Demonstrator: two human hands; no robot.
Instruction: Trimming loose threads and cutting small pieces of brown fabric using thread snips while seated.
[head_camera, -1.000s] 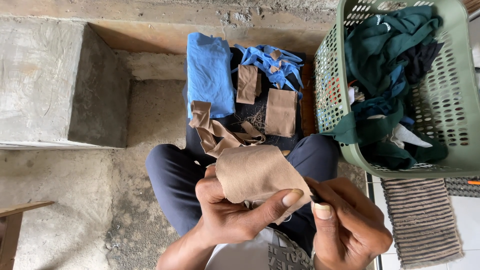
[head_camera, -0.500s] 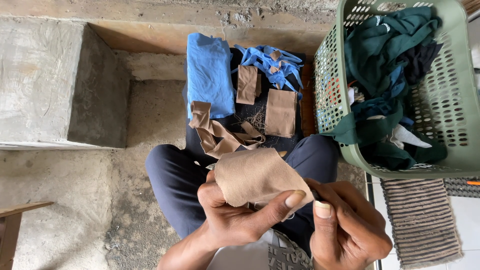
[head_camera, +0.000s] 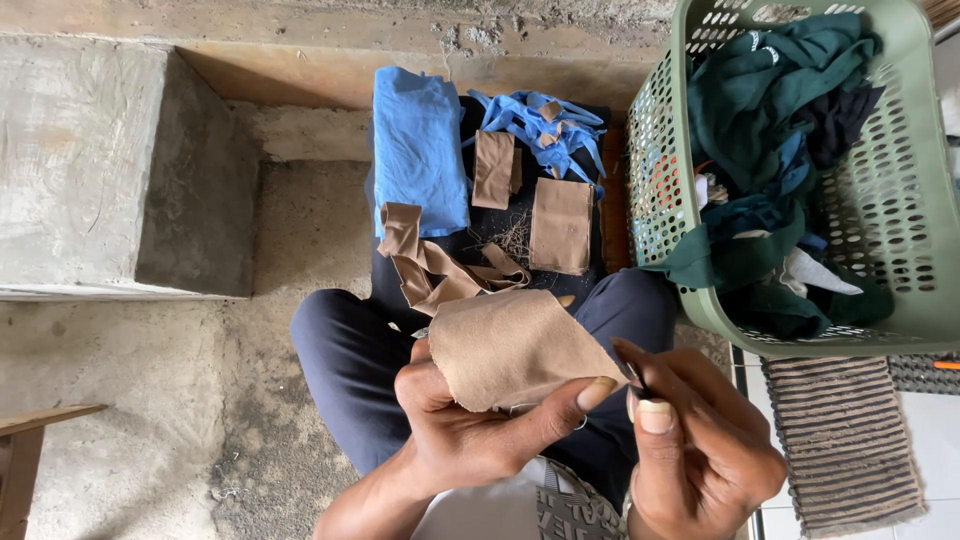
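Note:
My left hand (head_camera: 470, 435) holds a tan piece of cloth (head_camera: 510, 345) draped over its fingers, the thumb pressed along the cloth's lower right edge. My right hand (head_camera: 700, 450) sits just right of it, fingers pinched on a small dark tool at the cloth's right corner; what the tool is cannot be made out. Both hands hover over my lap in dark blue trousers (head_camera: 345, 375).
On a dark mat ahead lie a folded blue cloth (head_camera: 418, 150), blue strips (head_camera: 545, 125), two tan rectangles (head_camera: 560, 225) and loose tan strips (head_camera: 425, 265). A green plastic basket (head_camera: 940, 200) full of dark clothes stands at right, a striped mat (head_camera: 845, 440) below it. Concrete step at left.
The hands and the tan cloth have shifted only slightly; the grip stays the same.

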